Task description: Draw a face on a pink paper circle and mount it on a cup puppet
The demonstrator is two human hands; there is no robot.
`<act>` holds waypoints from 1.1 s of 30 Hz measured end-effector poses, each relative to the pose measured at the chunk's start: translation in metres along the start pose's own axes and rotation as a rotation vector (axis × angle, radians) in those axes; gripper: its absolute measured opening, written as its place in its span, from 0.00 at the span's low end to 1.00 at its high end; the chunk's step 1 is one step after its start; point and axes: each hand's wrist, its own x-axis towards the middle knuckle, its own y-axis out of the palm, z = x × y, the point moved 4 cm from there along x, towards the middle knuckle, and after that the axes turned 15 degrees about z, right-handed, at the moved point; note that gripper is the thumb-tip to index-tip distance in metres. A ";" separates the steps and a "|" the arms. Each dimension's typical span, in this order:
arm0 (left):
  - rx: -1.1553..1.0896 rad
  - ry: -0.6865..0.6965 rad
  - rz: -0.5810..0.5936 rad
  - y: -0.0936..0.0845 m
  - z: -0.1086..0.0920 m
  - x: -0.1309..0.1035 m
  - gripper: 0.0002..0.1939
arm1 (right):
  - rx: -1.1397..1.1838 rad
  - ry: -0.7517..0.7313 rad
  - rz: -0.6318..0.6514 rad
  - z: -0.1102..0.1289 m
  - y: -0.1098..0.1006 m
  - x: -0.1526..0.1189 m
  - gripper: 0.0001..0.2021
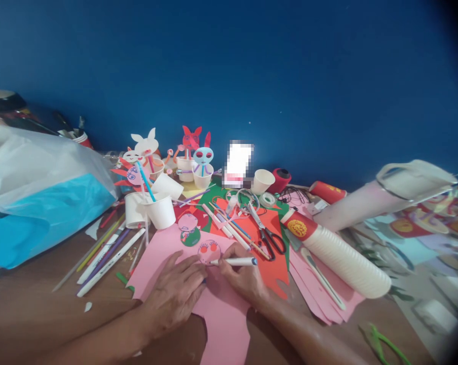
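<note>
A small pink paper circle (209,252) with red eyes and drawn lashes lies on a large pink sheet (223,317). My right hand (241,271) grips a white marker (238,262), its tip at the lower part of the circle. My left hand (178,286) lies spread on the sheet, its fingertips close to the circle's left edge. Just behind are another pink circle with a drawn face (187,222) and a green one (190,236).
Black-handled scissors (269,238) and pencils lie behind my right hand. Paper cups (161,212) with paper animal figures stand at the back left. Stacked cups (343,258) lie right. Markers (111,261) and a blue-white bag (50,203) are left; green scissors (383,344) front right.
</note>
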 end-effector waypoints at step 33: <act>-0.001 0.004 0.037 -0.004 -0.002 0.002 0.12 | -0.078 -0.018 0.004 0.003 0.001 0.000 0.06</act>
